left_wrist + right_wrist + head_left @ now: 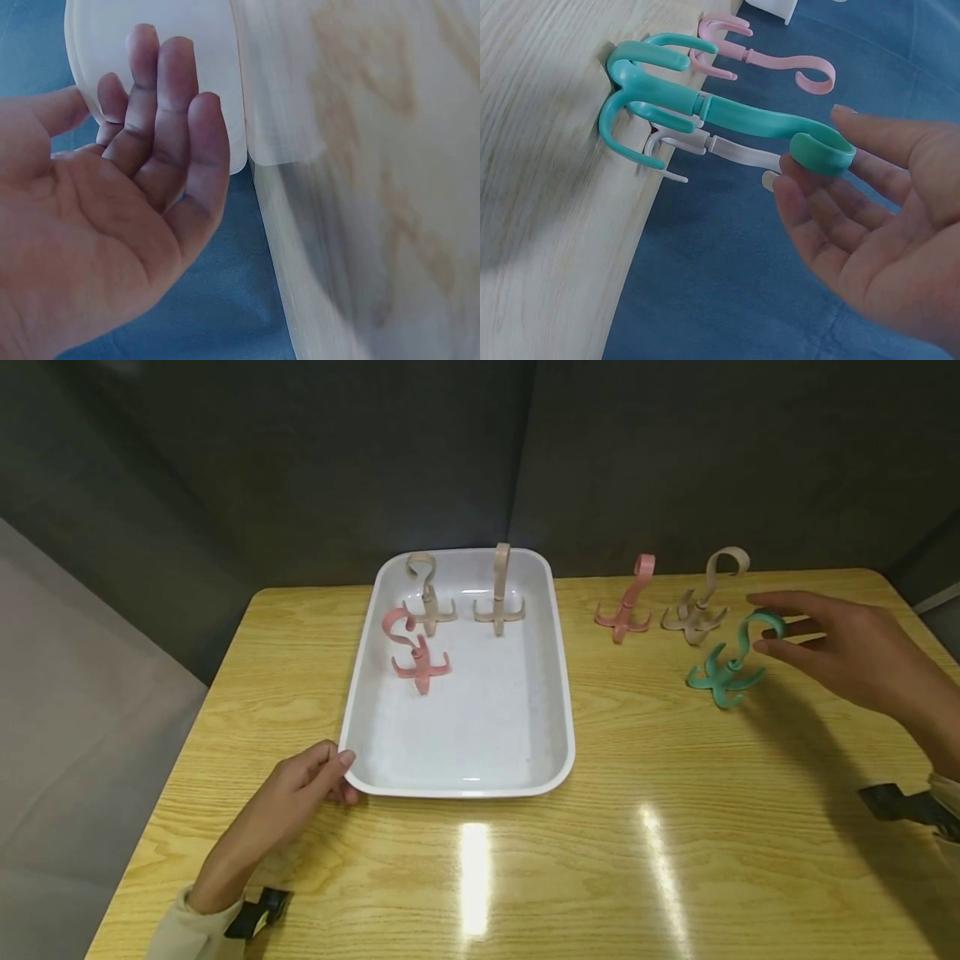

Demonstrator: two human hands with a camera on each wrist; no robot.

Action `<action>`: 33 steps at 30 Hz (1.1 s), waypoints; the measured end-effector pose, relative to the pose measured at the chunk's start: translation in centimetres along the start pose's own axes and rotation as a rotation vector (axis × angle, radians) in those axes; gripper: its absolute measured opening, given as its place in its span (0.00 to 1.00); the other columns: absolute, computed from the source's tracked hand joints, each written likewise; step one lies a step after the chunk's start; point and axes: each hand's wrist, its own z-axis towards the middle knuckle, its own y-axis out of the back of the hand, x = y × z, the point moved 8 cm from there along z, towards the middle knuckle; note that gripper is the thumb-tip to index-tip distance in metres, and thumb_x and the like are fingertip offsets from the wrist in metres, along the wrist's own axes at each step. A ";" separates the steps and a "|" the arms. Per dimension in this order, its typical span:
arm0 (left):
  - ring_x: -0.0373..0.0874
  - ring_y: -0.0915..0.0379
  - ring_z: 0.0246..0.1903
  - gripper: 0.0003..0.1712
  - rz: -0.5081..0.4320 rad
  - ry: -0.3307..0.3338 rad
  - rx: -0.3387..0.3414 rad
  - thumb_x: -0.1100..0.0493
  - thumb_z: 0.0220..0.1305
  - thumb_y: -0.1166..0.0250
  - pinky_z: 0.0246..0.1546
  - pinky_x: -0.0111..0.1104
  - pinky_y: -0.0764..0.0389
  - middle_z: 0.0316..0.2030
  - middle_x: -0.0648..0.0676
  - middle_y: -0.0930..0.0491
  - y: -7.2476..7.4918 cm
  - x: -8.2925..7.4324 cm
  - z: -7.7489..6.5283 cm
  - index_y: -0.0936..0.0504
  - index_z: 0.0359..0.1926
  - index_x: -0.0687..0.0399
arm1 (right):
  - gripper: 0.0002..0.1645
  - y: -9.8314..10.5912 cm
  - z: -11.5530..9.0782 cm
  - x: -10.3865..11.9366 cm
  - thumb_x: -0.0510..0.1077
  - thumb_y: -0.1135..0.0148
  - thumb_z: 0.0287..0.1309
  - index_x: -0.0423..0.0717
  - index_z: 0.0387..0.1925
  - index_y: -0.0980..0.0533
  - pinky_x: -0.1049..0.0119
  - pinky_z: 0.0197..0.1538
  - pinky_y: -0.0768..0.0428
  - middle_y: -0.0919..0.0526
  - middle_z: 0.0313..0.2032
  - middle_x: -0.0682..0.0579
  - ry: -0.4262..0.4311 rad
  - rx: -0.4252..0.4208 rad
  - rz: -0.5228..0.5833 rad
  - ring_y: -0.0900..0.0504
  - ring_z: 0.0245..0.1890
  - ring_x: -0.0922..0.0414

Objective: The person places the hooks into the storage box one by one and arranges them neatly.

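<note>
In the head view, my left hand (296,793) grips the near left corner of a white tray (465,792), thumb on the rim and fingers curled at the outer wall. My right hand (855,647) is at the curled top of a green claw-shaped hanger hook (723,678) standing on the table. The right wrist view has the thumb and fingers of that hand (885,217) spread around the green curl, with gaps between. Beyond it stand a beige hanger hook (693,617) and a pink hanger hook (624,610).
Inside the tray, two beige hooks (498,606) (430,606) stand at the far end, with a pink hook (422,668) nearer on the left. The wooden table (600,860) ends at a dark curtain (337,468) behind.
</note>
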 end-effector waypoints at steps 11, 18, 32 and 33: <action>0.47 0.15 0.37 0.22 0.008 -0.003 -0.009 0.48 0.84 0.49 0.46 0.38 0.16 0.30 0.54 0.16 0.0 0.0 0.0 0.27 0.36 0.60 | 0.32 -0.3 -0.2 -0.3 0.37 0.36 0.73 0.39 0.73 0.32 0.33 0.43 0.20 0.25 0.62 0.27 0.023 -0.012 0.014 0.19 0.49 0.26; 0.47 0.15 0.37 0.22 -0.002 -0.003 -0.002 0.48 0.84 0.49 0.46 0.37 0.15 0.31 0.54 0.17 0.0 0.0 0.0 0.27 0.36 0.61 | 0.30 -0.2 -0.2 -0.3 0.34 0.34 0.70 0.39 0.70 0.29 0.38 0.39 0.17 0.18 0.54 0.31 0.046 -0.043 -0.013 0.15 0.45 0.29; 0.48 0.16 0.37 0.22 -0.010 -0.002 -0.003 0.48 0.84 0.49 0.44 0.37 0.15 0.31 0.54 0.17 -0.1 0.0 0.1 0.27 0.36 0.61 | 0.30 0.0 -0.2 -0.1 0.32 0.32 0.67 0.36 0.68 0.27 0.41 0.37 0.16 0.17 0.51 0.29 0.049 -0.048 -0.044 0.15 0.42 0.30; 0.48 0.16 0.37 0.22 -0.011 -0.003 -0.002 0.48 0.84 0.49 0.45 0.37 0.15 0.31 0.54 0.17 -0.1 0.0 0.1 0.27 0.36 0.61 | 0.29 0.1 -0.1 -0.1 0.32 0.32 0.67 0.35 0.68 0.27 0.40 0.37 0.17 0.18 0.51 0.28 0.050 -0.045 -0.037 0.15 0.42 0.29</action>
